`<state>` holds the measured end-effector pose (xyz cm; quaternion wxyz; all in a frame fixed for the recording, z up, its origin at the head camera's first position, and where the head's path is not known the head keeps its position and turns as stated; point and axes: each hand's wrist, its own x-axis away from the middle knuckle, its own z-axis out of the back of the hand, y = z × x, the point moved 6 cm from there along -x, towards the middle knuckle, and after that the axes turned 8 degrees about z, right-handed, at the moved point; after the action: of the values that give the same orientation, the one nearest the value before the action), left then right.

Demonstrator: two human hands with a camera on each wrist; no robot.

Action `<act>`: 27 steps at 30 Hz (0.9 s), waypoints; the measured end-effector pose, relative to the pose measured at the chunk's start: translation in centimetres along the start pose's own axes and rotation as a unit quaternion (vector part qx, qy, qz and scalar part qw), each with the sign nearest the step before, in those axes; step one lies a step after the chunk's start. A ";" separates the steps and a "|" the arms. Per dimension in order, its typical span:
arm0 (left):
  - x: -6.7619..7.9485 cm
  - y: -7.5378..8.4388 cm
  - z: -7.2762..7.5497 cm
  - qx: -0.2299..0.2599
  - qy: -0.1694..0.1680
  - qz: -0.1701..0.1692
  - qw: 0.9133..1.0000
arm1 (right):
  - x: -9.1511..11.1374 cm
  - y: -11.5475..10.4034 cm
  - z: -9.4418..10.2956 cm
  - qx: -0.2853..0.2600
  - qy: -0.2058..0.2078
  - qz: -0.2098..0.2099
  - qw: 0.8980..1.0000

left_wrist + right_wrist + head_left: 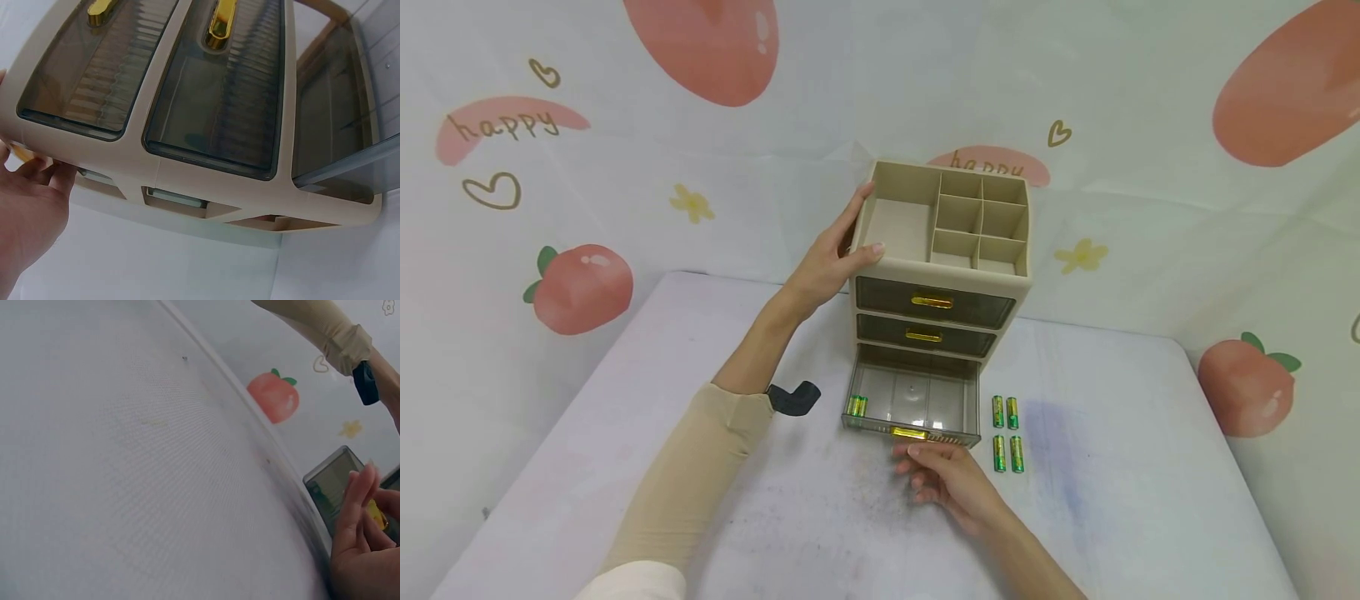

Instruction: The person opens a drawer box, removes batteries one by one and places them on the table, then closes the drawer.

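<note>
A beige drawer organizer (pixel 1015 287) stands on the table, its bottom drawer (pixel 912 404) pulled out and the two drawers above it closed. My left hand (pixel 827 265) holds the organizer's upper left side, thumb over the top rim and fingers along the side wall. Just in front of the drawer's gold handle (pixel 910 432) is my right hand (pixel 953 482), its fingers loosely bent and nothing in its grasp. In the right wrist view the handle (pixel 377 514) shows behind those fingers. Green and gold batteries (pixel 857 406) lie at the left end of the open drawer.
Several more batteries (pixel 998 412) lie in two rows on the table, right of the drawer. The organizer's top has one large compartment (pixel 898 229) and several small ones (pixel 958 214). A patterned cloth (pixel 790 167) hangs behind the table (pixel 1120 467).
</note>
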<state>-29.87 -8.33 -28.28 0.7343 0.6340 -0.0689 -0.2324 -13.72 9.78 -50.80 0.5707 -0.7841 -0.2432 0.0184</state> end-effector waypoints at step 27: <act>0.0 0.0 0.2 0.000 -0.002 -0.004 1.000 | 0.5 -5.1 -3.7 0.196 -0.107 0.062 0.973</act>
<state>-29.93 -8.48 -28.23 0.7331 0.6341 -0.0676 -0.2365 -14.03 7.87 -44.81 0.6820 -0.6639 -0.2448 0.1848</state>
